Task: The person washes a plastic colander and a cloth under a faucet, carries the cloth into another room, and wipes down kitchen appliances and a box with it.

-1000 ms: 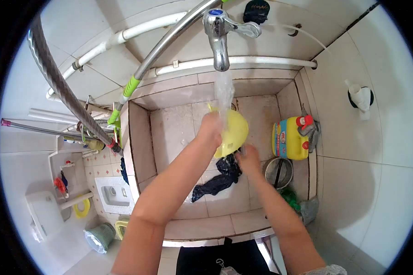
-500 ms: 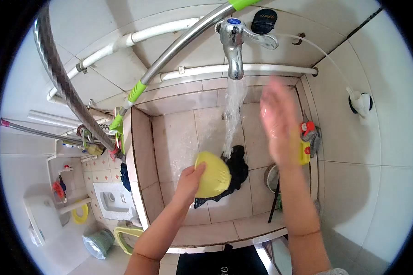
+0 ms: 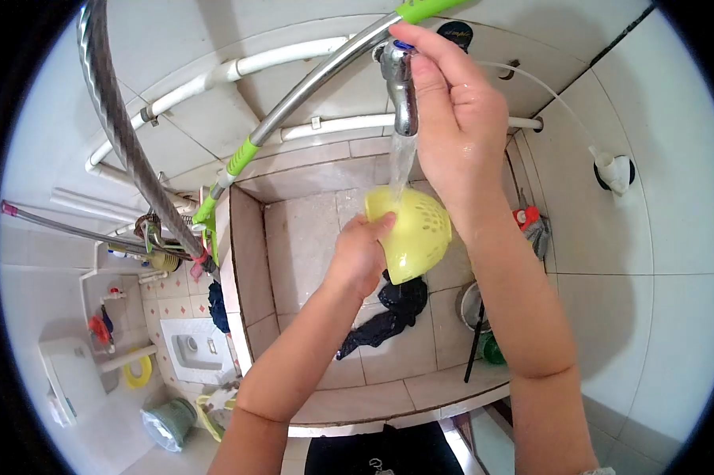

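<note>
My left hand [image 3: 358, 255] grips the rim of a yellow plastic colander [image 3: 417, 236] with holes in its side, tilted below the tap. Water [image 3: 402, 162] runs from the chrome faucet [image 3: 404, 107] down to the colander. Up at the faucet, my right hand [image 3: 466, 131] is closed around the lever, thumb and fingers at its top; the lever itself is hidden behind the hand. A crumpled black item [image 3: 393, 315], wet cloth or plastic, lies on the floor of the tiled sink [image 3: 301, 253] beneath the colander.
A mop with a green and silver handle [image 3: 294, 99] leans across the sink's left corner, beside a grey hose [image 3: 123, 142]. Along the right side sit a round container with a black handle [image 3: 472, 307] and a red-topped bottle [image 3: 523, 218]. A squat toilet [image 3: 197, 348] lies at left.
My left hand has raised the colander from beside the black item up into the water stream. My right hand has moved up and left onto the faucet lever.
</note>
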Motion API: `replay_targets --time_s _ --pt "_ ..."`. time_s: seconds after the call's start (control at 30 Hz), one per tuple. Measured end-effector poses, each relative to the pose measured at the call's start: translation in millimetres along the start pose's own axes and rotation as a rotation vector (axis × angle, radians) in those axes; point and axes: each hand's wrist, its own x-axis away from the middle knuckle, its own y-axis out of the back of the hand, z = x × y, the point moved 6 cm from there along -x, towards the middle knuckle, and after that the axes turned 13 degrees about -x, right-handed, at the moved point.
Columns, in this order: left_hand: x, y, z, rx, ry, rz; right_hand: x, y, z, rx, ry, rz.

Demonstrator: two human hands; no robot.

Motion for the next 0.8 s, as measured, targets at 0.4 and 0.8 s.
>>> replay_targets --time_s 0.4,0.8 --pt "-50 -31 -16 0.129 -0.079 0.201 3 -2 5 0.125 0.336 -0.101" --pt "-62 -56 -42 0.096 0.077 0.508 -3 6 3 -0.007 0.235 0.044"
